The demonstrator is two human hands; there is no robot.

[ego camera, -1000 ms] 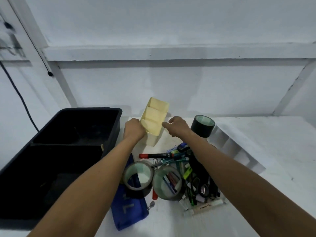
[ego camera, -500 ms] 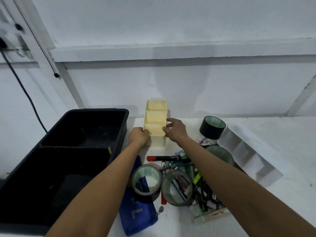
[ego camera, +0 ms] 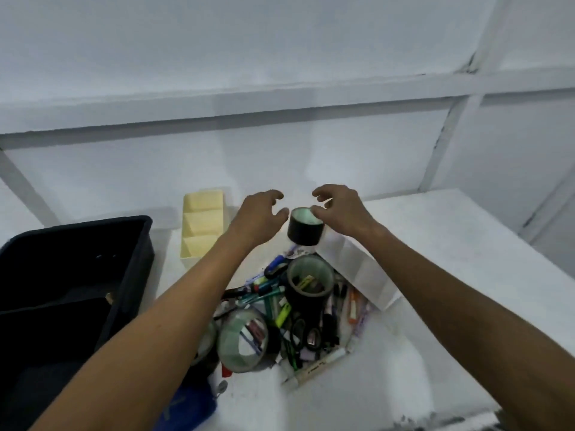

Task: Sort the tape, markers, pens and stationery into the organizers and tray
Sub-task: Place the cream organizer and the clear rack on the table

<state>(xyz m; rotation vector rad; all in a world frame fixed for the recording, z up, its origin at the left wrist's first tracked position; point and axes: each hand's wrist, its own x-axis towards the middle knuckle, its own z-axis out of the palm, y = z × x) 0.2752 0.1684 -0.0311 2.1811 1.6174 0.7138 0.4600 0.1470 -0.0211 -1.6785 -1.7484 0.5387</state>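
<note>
Overhead, both hands hover with fingers loosely spread, gripping nothing — left hand (ego camera: 259, 213), right hand (ego camera: 339, 209) — flanking one upright black tape roll (ego camera: 305, 230). Three more tape rolls lie in the pile of pens (ego camera: 298, 309), beside one yellow organizer (ego camera: 202, 228), one white organizer (ego camera: 357, 269) and one black tray (ego camera: 77, 275).

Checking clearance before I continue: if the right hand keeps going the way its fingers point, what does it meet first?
The right hand points left and slightly down; its fingertips sit at the rim of the black tape roll, so that likely comes first. The left hand is just beyond. Depth is uncertain.
</note>
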